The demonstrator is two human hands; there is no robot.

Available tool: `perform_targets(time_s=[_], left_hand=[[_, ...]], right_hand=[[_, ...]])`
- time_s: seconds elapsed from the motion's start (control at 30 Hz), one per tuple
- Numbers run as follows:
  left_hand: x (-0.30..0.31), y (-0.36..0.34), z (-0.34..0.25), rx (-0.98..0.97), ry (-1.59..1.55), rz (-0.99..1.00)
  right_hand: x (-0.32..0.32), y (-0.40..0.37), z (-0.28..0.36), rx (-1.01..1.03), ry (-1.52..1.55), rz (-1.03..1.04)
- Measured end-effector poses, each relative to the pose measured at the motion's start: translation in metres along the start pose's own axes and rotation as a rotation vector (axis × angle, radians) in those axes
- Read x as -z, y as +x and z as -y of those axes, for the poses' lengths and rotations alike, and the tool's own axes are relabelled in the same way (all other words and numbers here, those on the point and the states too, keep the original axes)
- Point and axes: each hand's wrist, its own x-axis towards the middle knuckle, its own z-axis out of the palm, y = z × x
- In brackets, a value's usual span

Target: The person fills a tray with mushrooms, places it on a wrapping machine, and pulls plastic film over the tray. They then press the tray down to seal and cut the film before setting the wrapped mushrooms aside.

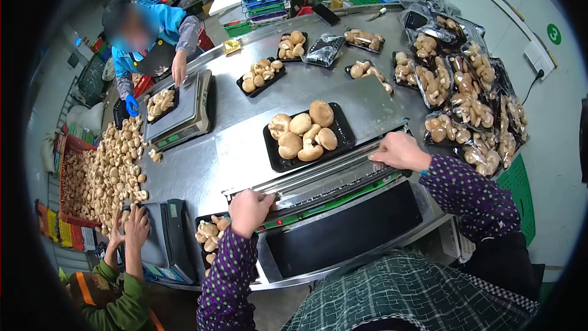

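Observation:
A black tray (pixel 345 125) of brown mushrooms (pixel 300 124) rests on the metal table, just beyond a wrapping machine (pixel 318 178) with a film roll and green edge. My left hand (pixel 249 209) is closed at the left end of the machine, thumb and fingers pinching the edge of what looks like clear film. At the right end my right hand (pixel 401 151) pinches the film's other side. The film is see-through and hard to make out between the hands. A second mushroom tray (pixel 210 236) lies left of my left hand, partly hidden by my sleeve.
Wrapped mushroom packs (pixel 468 98) are heaped at the right. Unwrapped trays (pixel 260 78) stand farther back. A scale (pixel 195 110) is near a co-worker in blue; another co-worker's hands (pixel 133 230) are at the lower left, beside loose mushrooms (pixel 119 159) and a red crate (pixel 72 141).

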Motion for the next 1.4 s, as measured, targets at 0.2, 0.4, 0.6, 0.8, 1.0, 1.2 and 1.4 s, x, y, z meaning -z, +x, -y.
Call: perform_targets(time_s=[0.2,0.4,0.6,0.8,1.0,1.2,1.4], left_hand=[[0.03,-0.074,0.006,0.271,-1.08,0.467],[0.097,0.027,-0.089,-0.414,-1.526,-0.326],[-0.014,0.168,-0.033,-0.168,-0.362,-0.322],[-0.004,0.137,-0.009,-0.31,-0.587,-0.165],[0.027,0.025,-0.028,-0.043,-0.867,0.197],[0.013,-0.136,-0.046,-0.304,-0.759,0.088],[-0.065,-0.136,-0.014,0.19,-0.83,0.138]], right_hand=[[0.033,-0.077,0.009,-0.277,0.955,0.424],[0.095,0.035,0.082,0.149,2.006,-0.364],[-0.034,0.16,0.032,0.243,0.545,-0.49],[-0.033,0.148,0.026,0.491,0.303,-0.445],[0.008,0.048,0.054,0.723,0.438,-0.491],[0.002,-0.118,0.053,0.859,0.458,-0.423],[-0.072,-0.119,0.004,-0.137,1.015,0.312]])
